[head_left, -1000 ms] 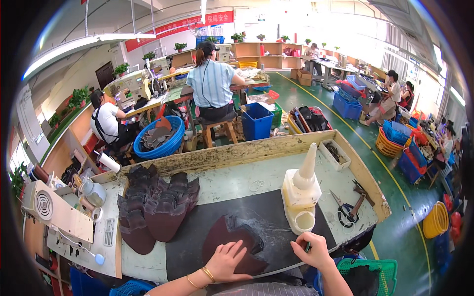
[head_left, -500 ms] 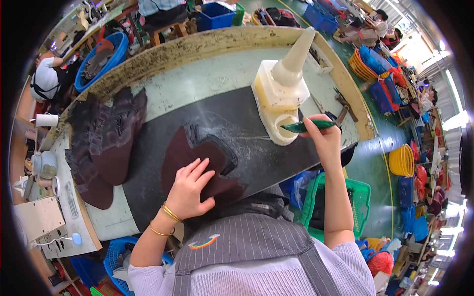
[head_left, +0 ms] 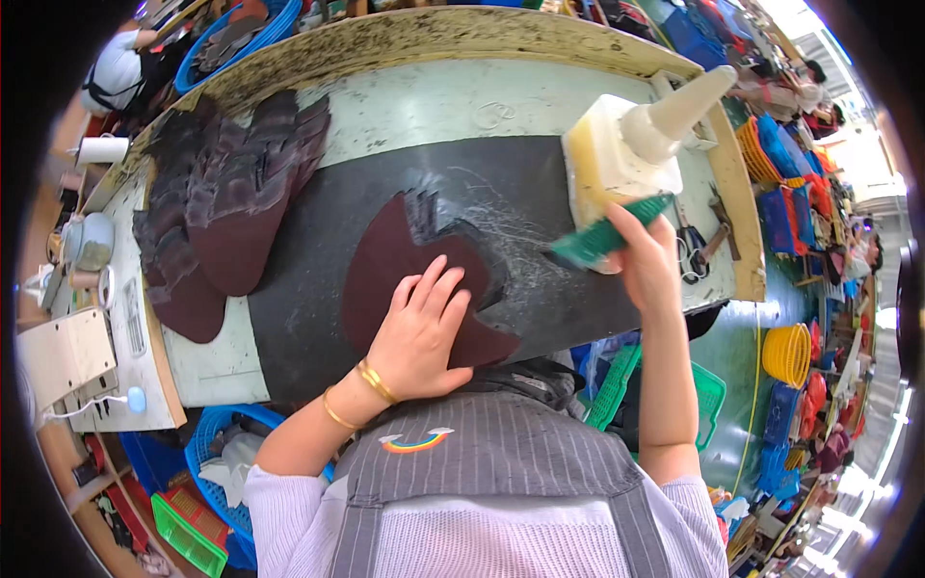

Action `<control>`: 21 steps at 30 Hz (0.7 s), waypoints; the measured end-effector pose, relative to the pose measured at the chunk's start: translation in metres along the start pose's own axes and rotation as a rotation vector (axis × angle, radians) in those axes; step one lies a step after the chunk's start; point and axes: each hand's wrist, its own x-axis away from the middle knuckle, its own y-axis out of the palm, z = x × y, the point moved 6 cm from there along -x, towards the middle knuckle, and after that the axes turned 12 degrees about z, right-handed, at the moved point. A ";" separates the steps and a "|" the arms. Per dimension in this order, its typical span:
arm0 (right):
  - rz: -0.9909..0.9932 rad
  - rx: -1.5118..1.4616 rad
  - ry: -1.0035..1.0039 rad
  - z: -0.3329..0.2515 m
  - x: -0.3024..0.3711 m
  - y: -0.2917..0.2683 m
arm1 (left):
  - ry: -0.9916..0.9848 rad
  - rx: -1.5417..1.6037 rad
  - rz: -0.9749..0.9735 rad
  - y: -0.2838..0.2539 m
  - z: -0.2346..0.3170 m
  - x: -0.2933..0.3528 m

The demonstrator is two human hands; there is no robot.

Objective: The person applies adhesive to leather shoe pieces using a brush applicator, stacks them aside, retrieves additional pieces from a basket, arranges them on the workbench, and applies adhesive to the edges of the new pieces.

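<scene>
My left hand [head_left: 424, 332] lies with fingers spread on a fanned stack of dark maroon cut pieces [head_left: 381, 265], whose curved, notched edges overlap. They rest on a black mat [head_left: 308, 226] in front of me. In my right hand [head_left: 650, 260] is a flat green brush [head_left: 605, 237] with a dark tip, blurred by motion. Its tip points left, above the mat and to the right of the stack. Just behind that hand stands a whitish glue bottle [head_left: 617, 154] with a long cone top; the hand and brush partly hide its lower cup.
More maroon pieces [head_left: 236, 241] lie fanned at the bench's left. Scissors [head_left: 692, 252] and a hammer [head_left: 718, 231] lie at the right end. A raised wooden rim [head_left: 405, 46] borders the bench. A green basket [head_left: 708, 400] stands below right, a blue one [head_left: 207, 448] below left.
My right hand has brought the brush out of the bottle's cup and leftward over the mat. My left hand stays on the stack. The whole view has shifted.
</scene>
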 end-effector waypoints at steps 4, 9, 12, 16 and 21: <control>-0.253 0.246 -0.241 0.021 0.002 0.093 | 0.013 -0.075 0.014 -0.004 -0.003 -0.007; -0.272 0.434 -0.286 0.025 -0.018 0.105 | -0.003 0.007 0.061 -0.002 -0.009 -0.007; -0.316 0.586 -0.291 0.036 -0.018 0.112 | 0.004 0.007 0.061 0.000 -0.009 -0.004; -0.269 0.591 -0.239 0.020 -0.024 0.116 | 0.013 0.029 0.037 0.003 -0.009 -0.002; -0.313 0.556 -0.406 0.025 -0.030 0.125 | 0.008 0.015 0.057 0.004 -0.010 -0.004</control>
